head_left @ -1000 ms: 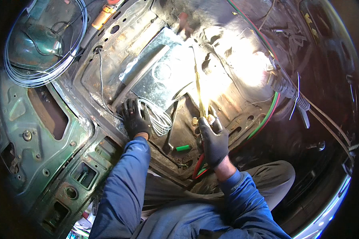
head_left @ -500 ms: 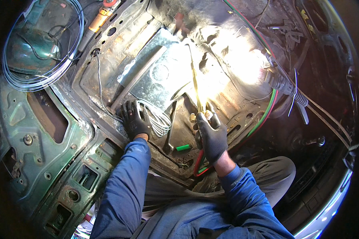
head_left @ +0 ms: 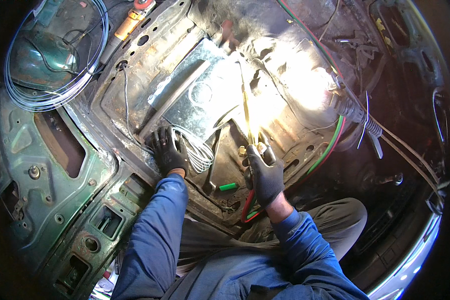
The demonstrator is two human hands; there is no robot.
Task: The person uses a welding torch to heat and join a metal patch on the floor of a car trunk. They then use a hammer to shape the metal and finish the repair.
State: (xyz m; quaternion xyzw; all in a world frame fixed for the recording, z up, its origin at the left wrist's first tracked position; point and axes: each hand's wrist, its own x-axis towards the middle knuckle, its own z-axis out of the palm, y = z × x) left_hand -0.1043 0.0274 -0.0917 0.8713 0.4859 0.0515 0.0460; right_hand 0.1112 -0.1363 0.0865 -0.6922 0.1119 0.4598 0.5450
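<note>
Wire coil (head_left: 50, 65) top left, small green cylinder (head_left: 228, 186) on floor.
</note>
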